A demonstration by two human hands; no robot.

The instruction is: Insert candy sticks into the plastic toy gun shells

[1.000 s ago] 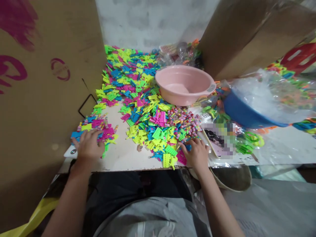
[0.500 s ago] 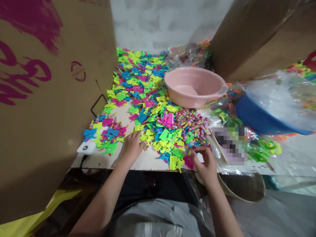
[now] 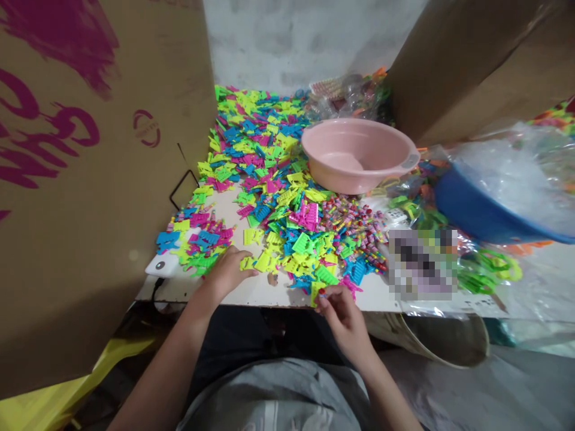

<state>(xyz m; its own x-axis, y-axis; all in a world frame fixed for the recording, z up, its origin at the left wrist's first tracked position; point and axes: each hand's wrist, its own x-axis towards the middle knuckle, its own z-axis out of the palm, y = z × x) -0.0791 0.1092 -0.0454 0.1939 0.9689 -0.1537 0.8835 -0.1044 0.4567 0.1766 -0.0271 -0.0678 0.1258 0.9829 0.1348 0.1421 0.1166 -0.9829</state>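
Near the table's front edge, my left hand [image 3: 227, 274] curls its thumb and fingers around a small yellow plastic piece [image 3: 246, 263]. Farther right, my right hand [image 3: 345, 314] pinches a small red-tipped stick [image 3: 321, 293] over the front of the heap. Flat plastic pieces [image 3: 269, 239] in yellow, green, blue and magenta spread between and beyond both hands. Beside them lies a pile of small pink patterned sticks [image 3: 354, 221], some with red tips. A smaller group of pieces with sticks [image 3: 202, 239] is left of my left hand.
A pink basin [image 3: 359, 155] stands behind the stick pile. To the right is a blue basin [image 3: 494, 209] with clear plastic bags. Large cardboard boxes [image 3: 103, 197] flank the table. A white device with a cable [image 3: 160, 265] sits at the left; a bucket [image 3: 449, 335] is below the edge.
My left hand has drawn slightly left and closed around a yellow piece. My right hand has moved left and down from the stick pile with a red-tipped stick.
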